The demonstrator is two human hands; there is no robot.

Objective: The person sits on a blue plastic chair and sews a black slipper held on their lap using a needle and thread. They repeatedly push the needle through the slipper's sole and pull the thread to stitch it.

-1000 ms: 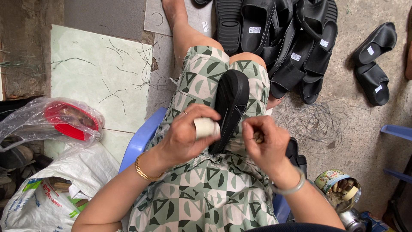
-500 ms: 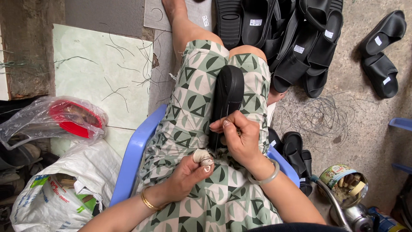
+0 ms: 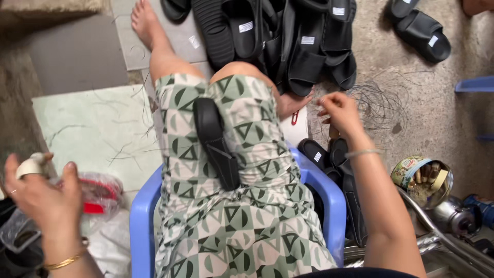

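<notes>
A black sandal lies lengthwise on my lap, on the green patterned dress, with neither hand touching it. My left hand is out to the left, fingers spread and holding nothing, with white tape wrapped round one finger. It hovers next to a clear plastic bag holding something red. My right hand reaches out to the right past my knee, fingertips pinched together. It is near a tangle of thin dark thread on the floor; whether it holds any I cannot see.
I sit on a blue plastic chair. A pile of black sandals lies ahead, a pair to the far right, and more beside the chair. A round tin of small items and metal tools sit at right. A pale tile is at left.
Both hands have left the sandal on my lap. The left hand swung out to the left toward the plastic bag, and the right hand moved out to the right toward the thread.
</notes>
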